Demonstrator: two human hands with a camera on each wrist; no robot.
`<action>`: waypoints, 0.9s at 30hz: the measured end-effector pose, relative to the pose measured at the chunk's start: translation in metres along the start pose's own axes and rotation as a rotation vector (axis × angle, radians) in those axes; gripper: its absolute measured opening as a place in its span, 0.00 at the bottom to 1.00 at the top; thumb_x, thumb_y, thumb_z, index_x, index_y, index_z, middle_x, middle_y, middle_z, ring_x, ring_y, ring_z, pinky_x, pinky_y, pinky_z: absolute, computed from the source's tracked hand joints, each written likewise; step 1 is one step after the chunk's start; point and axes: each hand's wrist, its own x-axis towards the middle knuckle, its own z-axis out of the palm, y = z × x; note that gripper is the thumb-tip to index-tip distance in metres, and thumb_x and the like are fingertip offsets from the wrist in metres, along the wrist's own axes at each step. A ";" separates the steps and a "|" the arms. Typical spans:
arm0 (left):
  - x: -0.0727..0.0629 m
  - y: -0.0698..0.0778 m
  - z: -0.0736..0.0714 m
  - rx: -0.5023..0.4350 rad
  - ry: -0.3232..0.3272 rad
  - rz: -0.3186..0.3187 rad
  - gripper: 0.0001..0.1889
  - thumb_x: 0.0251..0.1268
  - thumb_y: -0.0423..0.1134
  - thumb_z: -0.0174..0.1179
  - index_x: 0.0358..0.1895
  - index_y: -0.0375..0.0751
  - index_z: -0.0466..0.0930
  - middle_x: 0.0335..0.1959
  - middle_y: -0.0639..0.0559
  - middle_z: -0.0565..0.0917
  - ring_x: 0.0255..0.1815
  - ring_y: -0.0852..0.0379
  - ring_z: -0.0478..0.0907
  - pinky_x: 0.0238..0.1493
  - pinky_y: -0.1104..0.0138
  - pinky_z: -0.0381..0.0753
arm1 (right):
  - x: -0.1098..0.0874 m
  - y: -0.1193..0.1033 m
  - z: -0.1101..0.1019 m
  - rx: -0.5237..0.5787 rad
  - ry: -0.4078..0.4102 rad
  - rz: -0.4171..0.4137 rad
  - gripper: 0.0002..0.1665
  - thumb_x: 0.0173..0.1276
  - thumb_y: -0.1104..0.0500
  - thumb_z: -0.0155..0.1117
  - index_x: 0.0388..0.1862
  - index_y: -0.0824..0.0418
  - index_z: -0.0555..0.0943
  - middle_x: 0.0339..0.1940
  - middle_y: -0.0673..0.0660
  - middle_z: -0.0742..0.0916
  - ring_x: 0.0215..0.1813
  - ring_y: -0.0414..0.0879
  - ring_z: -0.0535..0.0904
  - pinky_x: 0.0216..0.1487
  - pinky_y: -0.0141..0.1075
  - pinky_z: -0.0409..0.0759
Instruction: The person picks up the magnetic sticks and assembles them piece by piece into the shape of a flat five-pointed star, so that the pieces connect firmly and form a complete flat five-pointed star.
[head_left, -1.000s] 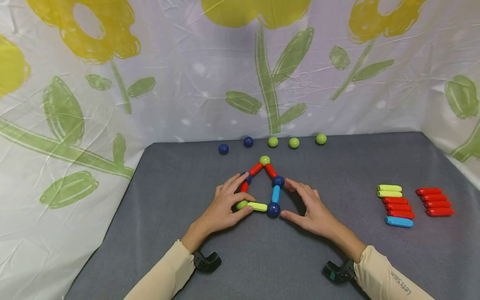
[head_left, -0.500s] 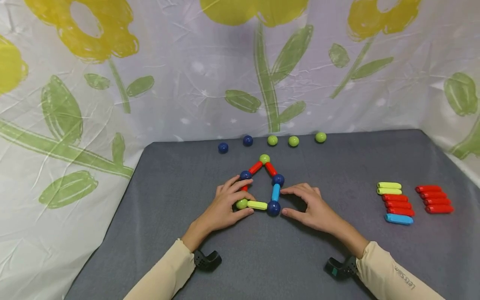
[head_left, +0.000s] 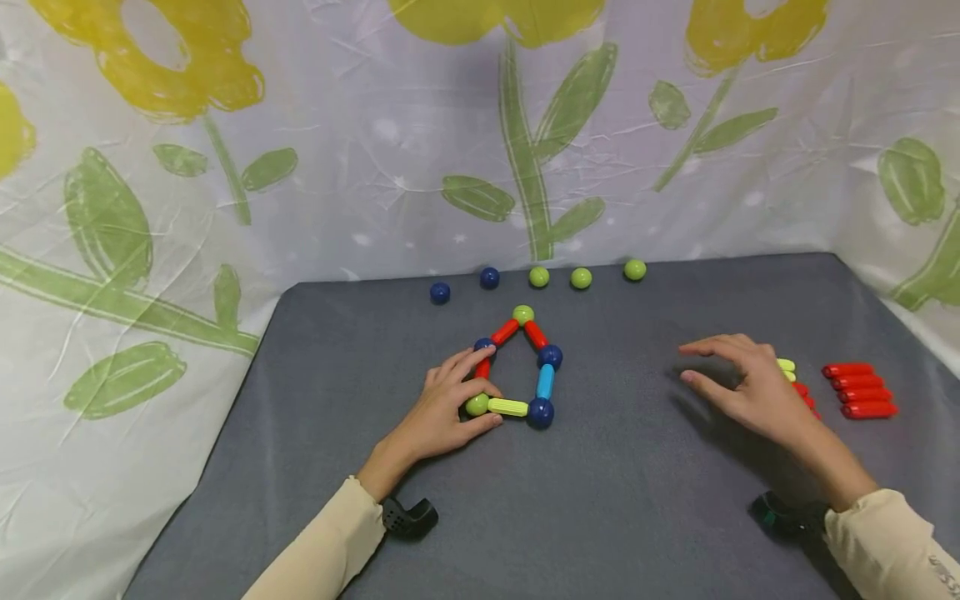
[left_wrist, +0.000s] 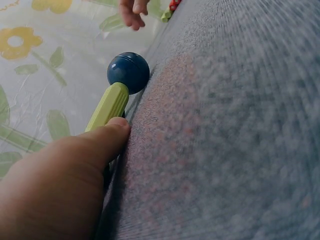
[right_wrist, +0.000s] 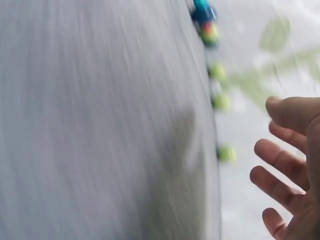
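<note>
A house-shaped outline of balls and rods lies on the table, with a green ball (head_left: 523, 315) at its peak, red rods (head_left: 536, 335), a light blue rod (head_left: 545, 382) and a yellow-green rod (head_left: 508, 407) along the bottom. My left hand (head_left: 442, 408) holds its lower left corner, fingers and thumb around another green ball (head_left: 477, 405). In the left wrist view the thumb lies against the yellow-green rod (left_wrist: 109, 106), which ends at a dark blue ball (left_wrist: 128, 73). My right hand (head_left: 757, 392) is over the right side, fingers spread, holding nothing, partly covering the rods there.
Two dark blue balls (head_left: 440, 292) and three green balls (head_left: 581, 278) line the table's back edge. Beside the right hand sit yellow-green rods (head_left: 786, 365) and a stack of red rods (head_left: 858, 393). A flowered cloth (head_left: 337, 167) hangs behind the grey table (head_left: 600, 517).
My right hand has left the outline's right side and moved right toward the loose rods. The left hand stays at the lower left corner. The head view has shifted slightly.
</note>
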 end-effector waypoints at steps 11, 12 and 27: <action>0.000 -0.003 0.000 0.018 0.022 -0.134 0.43 0.66 0.65 0.61 0.80 0.53 0.59 0.85 0.55 0.51 0.84 0.49 0.51 0.71 0.44 0.54 | -0.017 0.051 -0.064 -0.320 -0.086 0.248 0.18 0.71 0.57 0.68 0.57 0.63 0.83 0.57 0.71 0.83 0.46 0.55 0.69 0.43 0.55 0.51; 0.000 -0.003 -0.001 0.025 0.029 -0.150 0.44 0.65 0.66 0.61 0.80 0.53 0.58 0.85 0.56 0.52 0.84 0.49 0.51 0.71 0.44 0.53 | -0.018 0.055 -0.066 -0.340 -0.111 0.266 0.19 0.72 0.55 0.67 0.57 0.63 0.82 0.57 0.72 0.82 0.45 0.57 0.69 0.43 0.56 0.51; 0.001 0.002 -0.002 0.063 0.054 -0.203 0.48 0.62 0.67 0.62 0.82 0.55 0.55 0.83 0.55 0.57 0.82 0.45 0.56 0.70 0.43 0.53 | -0.021 0.076 -0.069 -0.304 -0.204 0.280 0.15 0.74 0.57 0.64 0.53 0.63 0.86 0.50 0.74 0.87 0.46 0.64 0.76 0.37 0.52 0.51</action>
